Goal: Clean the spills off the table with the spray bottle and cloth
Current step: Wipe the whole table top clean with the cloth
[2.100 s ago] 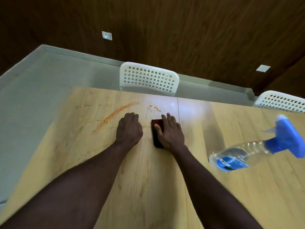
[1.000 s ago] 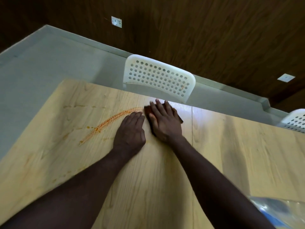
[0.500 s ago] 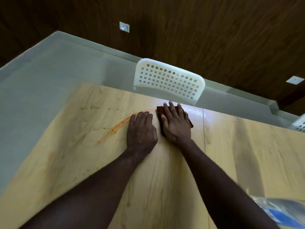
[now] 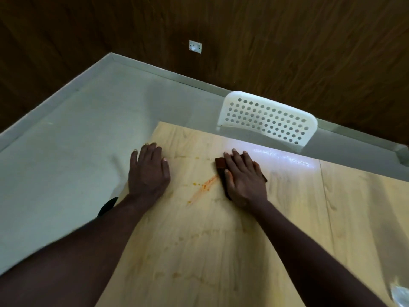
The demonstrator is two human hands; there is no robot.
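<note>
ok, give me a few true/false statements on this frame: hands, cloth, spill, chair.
1. The right hand presses flat on the cloth. True.
2. The left hand grips the cloth too. False: it lies flat on the bare table, apart from the cloth.
3. An orange streak lies on the table between the two hands. True.
4. The white chair stands at the table's near edge. False: it stands at the far edge.

Pale wooden table [image 4: 199, 251], orange smear [image 4: 203, 188] near its far edge, dark cloth [image 4: 220, 163] at the smear's end
</note>
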